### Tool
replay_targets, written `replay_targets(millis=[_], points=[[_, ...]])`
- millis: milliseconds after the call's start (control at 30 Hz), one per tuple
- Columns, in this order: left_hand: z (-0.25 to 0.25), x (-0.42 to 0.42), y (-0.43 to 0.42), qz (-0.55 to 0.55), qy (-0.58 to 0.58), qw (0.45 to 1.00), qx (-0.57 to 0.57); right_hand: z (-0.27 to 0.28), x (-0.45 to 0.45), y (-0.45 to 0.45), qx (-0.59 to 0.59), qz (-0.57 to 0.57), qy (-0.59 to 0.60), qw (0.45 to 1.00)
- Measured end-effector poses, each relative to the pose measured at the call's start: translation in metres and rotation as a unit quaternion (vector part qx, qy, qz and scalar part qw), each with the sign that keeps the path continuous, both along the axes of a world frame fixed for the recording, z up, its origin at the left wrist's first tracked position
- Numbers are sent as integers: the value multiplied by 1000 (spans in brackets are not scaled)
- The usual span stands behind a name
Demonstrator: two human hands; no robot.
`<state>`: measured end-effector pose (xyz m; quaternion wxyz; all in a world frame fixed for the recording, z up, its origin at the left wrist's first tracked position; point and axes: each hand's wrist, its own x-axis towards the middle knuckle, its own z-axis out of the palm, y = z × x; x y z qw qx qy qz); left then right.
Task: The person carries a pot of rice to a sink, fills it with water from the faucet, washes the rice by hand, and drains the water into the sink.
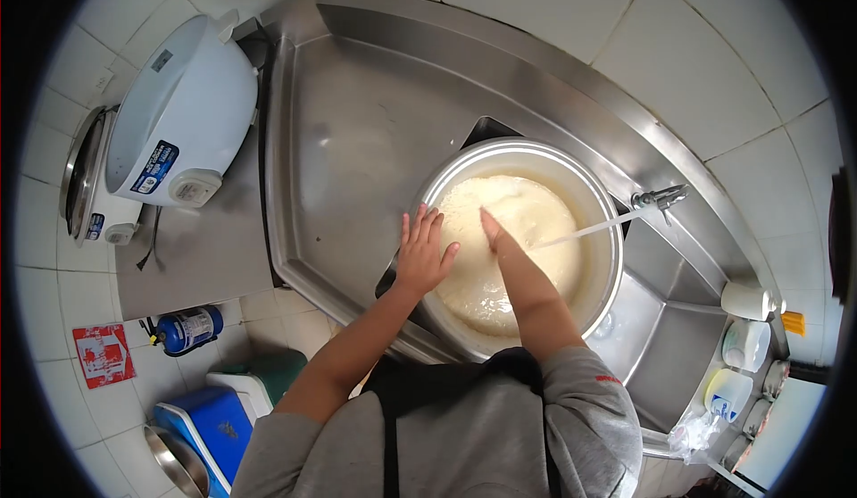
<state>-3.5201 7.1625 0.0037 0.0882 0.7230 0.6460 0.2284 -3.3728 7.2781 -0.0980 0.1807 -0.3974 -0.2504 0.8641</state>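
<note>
A large round metal pot (614, 266) stands at the sink, filled with cloudy, cream-coloured liquid and pale grains (473, 293). My left hand (426, 253) rests at the pot's left rim, palm down with its fingers spread, holding nothing. My right hand (491, 228) reaches into the middle of the pot; its fingers are partly sunk in the pale contents, and whether they hold anything is hidden. From the tap (661, 198) at the right, a thin stream of water runs into the pot beside my right hand.
Steel counter (375, 132) extends left of the pot. Rice cookers (201, 114) stand at the far left, above a fire extinguisher (189, 328) and a blue cooler (214, 427). A sink basin (674, 355) and several bottles (746, 344) are at the right.
</note>
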Motion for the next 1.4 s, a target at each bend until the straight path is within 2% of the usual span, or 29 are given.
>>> replay_targets(millis=[67,133,200,267,367,433,467,500,533,567,667,767,867,967,1033,1100,1133,1167,1200,1233,1267,1300,1400], points=[[-1,-1,0,7,-2,1000,6,48,0,-32,-14,76,-82,994],[-3,-2,-1,9,-2,1000,13,40,17,-51,13,222,-156,962],[-5,-3,-1,11,0,1000,23,30,39,-65,58,357,-232,903],[-7,-3,-2,14,-2,999,30,17,65,-77,120,481,-305,813],[-9,-3,-3,20,-9,999,37,-10,104,-69,166,620,-154,751],[-11,-3,-3,24,-13,999,41,7,137,-64,134,371,-76,916],[-11,-3,-3,26,-15,999,44,11,149,-58,126,276,-111,946],[-10,-3,-3,28,-19,998,46,11,159,-39,161,304,-240,908],[-9,-3,-4,30,-22,998,48,9,170,-27,194,244,-317,896],[-8,-3,-4,31,-24,998,51,33,167,-15,160,242,-396,871],[-10,-4,-5,43,-18,997,59,44,165,0,162,106,-426,884],[-8,-4,-5,53,-18,997,49,-8,189,33,373,185,-406,814],[-10,-4,-3,40,-12,998,39,-19,178,74,264,195,-524,786],[-9,-4,-3,34,-6,999,37,-108,144,106,405,59,-580,705],[-9,-3,-3,41,-6,998,38,-66,81,92,298,47,-623,722],[-9,-4,-1,47,-4,998,38,-23,21,72,249,65,-649,716],[-9,-3,-1,49,-4,998,37,-35,-4,68,252,45,-660,706],[-9,-3,-2,49,-6,998,35,-38,-22,59,281,63,-628,723],[-8,-3,-2,50,-9,998,36,-33,-49,39,317,54,-667,672],[-7,-3,-2,51,-13,998,36,-30,-66,25,334,97,-655,671],[-6,-3,-2,51,-17,998,36,-51,-82,8,375,88,-657,648],[-7,-3,-2,51,-12,998,39,-52,-91,-14,406,140,-638,639],[-10,-3,-2,45,-4,998,44,-61,-74,-103,618,124,-534,564]])
